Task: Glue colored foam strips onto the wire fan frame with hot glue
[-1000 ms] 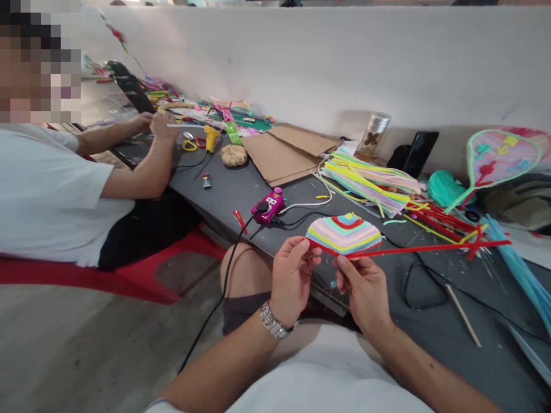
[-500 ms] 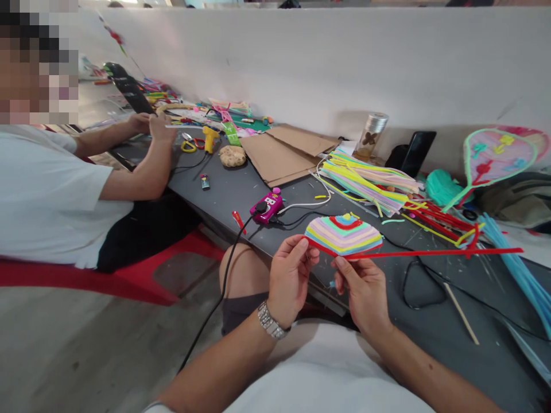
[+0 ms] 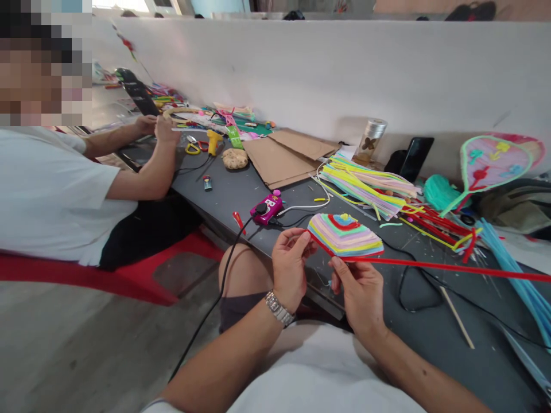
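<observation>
Pastel striped pipe-cleaner shape [image 3: 345,235] gripped by fingers of left hand [image 3: 293,267] and right hand [image 3: 359,301]

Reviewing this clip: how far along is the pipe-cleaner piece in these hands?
Done: the striped rows of the pipe-cleaner panel look filled in. In hand: the left hand and right hand hold a red pipe cleaner along the panel's lower edge. Left: its long tail still sticks out past the panel, and loose stems remain on the table.
</observation>
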A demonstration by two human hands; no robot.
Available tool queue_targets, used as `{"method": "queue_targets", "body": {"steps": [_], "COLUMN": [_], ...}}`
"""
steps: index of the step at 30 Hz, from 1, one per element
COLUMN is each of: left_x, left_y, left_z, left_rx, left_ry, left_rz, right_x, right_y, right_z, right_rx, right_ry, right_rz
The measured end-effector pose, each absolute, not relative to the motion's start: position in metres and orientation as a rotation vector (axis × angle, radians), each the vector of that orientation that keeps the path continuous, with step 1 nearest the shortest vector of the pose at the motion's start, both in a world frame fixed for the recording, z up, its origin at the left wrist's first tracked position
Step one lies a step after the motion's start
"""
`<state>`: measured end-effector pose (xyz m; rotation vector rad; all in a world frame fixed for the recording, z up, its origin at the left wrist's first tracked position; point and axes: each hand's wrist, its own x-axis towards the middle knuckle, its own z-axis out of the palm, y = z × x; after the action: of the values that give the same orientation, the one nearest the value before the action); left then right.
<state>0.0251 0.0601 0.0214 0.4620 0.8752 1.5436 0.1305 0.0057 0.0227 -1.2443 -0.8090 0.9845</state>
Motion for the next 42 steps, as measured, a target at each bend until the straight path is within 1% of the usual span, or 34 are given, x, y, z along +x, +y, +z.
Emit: {"method": "queue_targets", "body": {"steps": [13,21,28,36,42], "left_x": [0.024,0.014,0.008,0.005,0.014], "left_y": [0.055,0.051,0.051,0.048,0.043], "left_z": [0.026,0.031,0.037,0.039,0.035], "left_rx": [0.72,0.816,0.857,0.762,0.738], "left_ry": [1.016,1.038,1.049,0.92,0.877], "left_rz": [1.608,1.593,1.503,1.392,1.402], "right_x": [0.135,0.135,0.136,0.139,0.14], "right_y": [0.004,0.005,0.007,0.011,0.011], "right_z": [0.028,0.029,0.029,0.03,0.028], "right_rx": [-1.21,-1.199,-1.205,-1.249,-1.212], "right_ry": [-0.796,-0.796,-0.8,-0.812,-0.773], "right_rz": [0.946,0.947,0.944,1.037,1.137]}}
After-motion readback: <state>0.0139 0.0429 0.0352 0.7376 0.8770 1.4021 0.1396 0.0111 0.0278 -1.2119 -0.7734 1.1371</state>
